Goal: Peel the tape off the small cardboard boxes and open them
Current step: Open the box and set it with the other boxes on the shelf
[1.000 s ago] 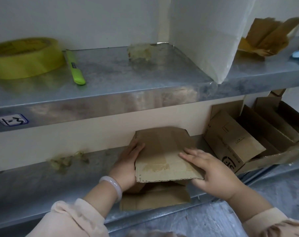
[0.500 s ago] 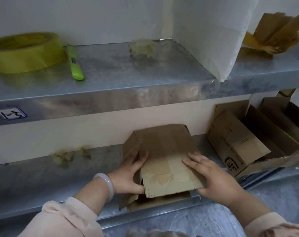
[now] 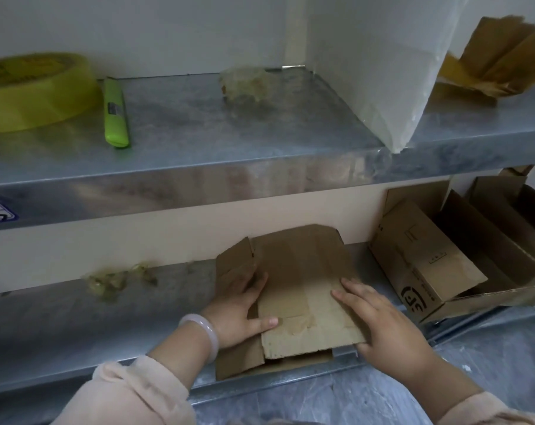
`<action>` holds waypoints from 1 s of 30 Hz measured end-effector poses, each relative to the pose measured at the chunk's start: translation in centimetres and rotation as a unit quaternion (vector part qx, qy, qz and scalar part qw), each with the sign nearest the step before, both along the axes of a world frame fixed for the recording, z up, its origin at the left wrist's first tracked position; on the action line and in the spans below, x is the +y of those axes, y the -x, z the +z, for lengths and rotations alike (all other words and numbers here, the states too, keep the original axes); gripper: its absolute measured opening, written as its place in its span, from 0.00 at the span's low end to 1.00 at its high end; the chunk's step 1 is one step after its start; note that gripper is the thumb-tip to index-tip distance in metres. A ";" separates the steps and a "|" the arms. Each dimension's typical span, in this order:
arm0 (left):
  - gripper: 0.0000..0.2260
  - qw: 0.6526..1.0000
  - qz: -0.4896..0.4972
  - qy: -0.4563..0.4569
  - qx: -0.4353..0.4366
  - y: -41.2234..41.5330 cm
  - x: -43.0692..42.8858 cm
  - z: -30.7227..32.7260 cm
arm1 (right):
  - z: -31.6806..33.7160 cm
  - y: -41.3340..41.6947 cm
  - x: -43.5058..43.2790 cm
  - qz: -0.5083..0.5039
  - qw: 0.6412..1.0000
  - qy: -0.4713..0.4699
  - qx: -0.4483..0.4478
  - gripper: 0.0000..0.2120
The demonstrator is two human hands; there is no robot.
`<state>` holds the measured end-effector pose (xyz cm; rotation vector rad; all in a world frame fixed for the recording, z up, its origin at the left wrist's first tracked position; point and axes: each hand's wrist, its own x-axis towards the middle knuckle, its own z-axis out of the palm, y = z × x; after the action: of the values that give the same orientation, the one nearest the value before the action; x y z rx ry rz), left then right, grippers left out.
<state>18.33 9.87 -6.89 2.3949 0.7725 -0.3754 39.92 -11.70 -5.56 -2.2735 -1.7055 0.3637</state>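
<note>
Lower shelf [image 3: 76,332], mid-frame: box [image 3: 303,271] is lying flattish, flaps loose. Left hand [image 3: 238,305] and right hand [image 3: 385,326] are pressing its sides, fingers straight, spread. Opening looks underway; next needs a pinch on the tape [image 3: 297,319] remnant.

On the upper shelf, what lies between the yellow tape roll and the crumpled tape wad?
Head view: a green cutter lies there, close beside the roll; from it to the wad the shelf is bare.

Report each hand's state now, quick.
Left hand: open, fingers and thumb flat on the cardboard box.
Right hand: open, fingers pressing flat on the same box.
</note>
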 end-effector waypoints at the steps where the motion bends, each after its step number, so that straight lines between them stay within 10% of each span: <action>1: 0.42 1.000 -0.014 -0.014 0.016 -0.2 -0.4 -0.7 | -0.1 -0.3 -0.3 -0.013 1.000 0.000 0.005 0.43; 7: 0.40 0.986 -0.065 -0.122 0.095 -1.1 -2.1 -3.9 | -0.8 0.2 -0.9 -0.148 0.981 -0.067 0.103 0.43; 12: 0.38 0.989 -0.056 -0.102 0.087 -1.2 -2.0 -3.4 | -3.0 2.2 -1.7 -0.391 0.836 -0.178 0.343 0.21; 15: 0.38 0.995 -0.023 -0.077 0.066 -1.7 -2.4 -2.0 | -3.0 2.1 -2.4 -0.376 0.846 -0.146 0.350 0.07; 23: 0.46 0.988 -0.075 -0.082 -0.107 -3.5 -5.6 5.7 | 2.1 2.1 -0.9 -0.335 0.832 -0.247 0.366 0.13; 30: 0.24 0.975 -0.160 -0.057 -0.144 -6.3 -3.7 11.3 | 4.4 1.7 1.3 -0.323 0.834 -0.282 0.347 0.08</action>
<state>24.59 6.20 4.40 2.6094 0.2844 -0.1030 38.19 -10.43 -1.15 -1.7834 -0.5264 0.3884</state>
